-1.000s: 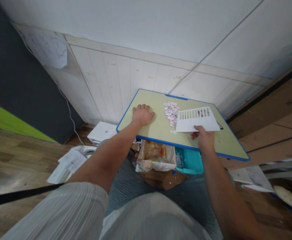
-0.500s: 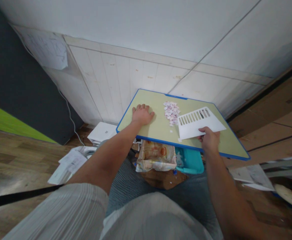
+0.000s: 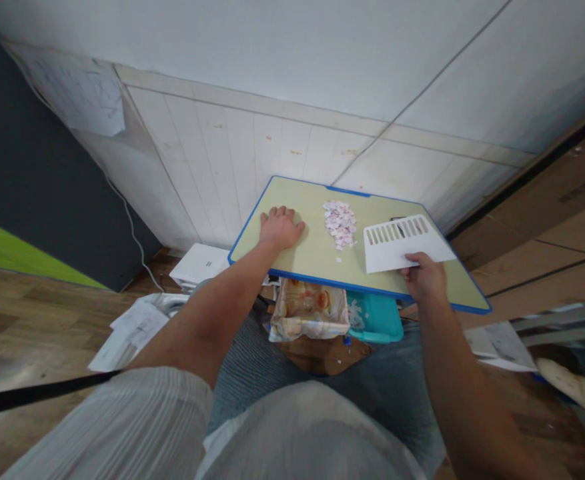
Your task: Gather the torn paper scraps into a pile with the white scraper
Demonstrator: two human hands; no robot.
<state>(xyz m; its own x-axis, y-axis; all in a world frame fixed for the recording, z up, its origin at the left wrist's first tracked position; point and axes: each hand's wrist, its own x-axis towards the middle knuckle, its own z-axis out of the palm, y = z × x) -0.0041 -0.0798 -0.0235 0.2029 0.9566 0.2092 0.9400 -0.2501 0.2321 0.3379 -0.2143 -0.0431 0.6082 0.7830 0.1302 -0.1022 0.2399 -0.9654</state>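
Observation:
My left hand (image 3: 281,228) lies flat on the left part of a small pale-green table (image 3: 317,257) with a blue rim, fingers spread, holding nothing. My right hand (image 3: 425,275) pinches the near edge of a white sheet (image 3: 397,253) that has a row of rounded slots along its far side. Left of the sheet, apart from it, is a loose pile of small pinkish-white paper scraps (image 3: 341,223). One stray scrap (image 3: 339,260) lies just in front of the pile. A small dark object (image 3: 401,230) shows through the slots, mostly hidden.
Below the table's near edge sit a lined bin (image 3: 312,330) with soiled-looking contents and a turquoise tub (image 3: 385,327) with white scraps. A white box (image 3: 199,265) is on the left. Cardboard (image 3: 562,220) stands at the right, and a white wall (image 3: 232,147) is behind.
The slotted sheet has moved right, away from the pile, in my right hand. A scrap at the table's near edge is gone from there; more scraps show in the tub. My left hand stays put.

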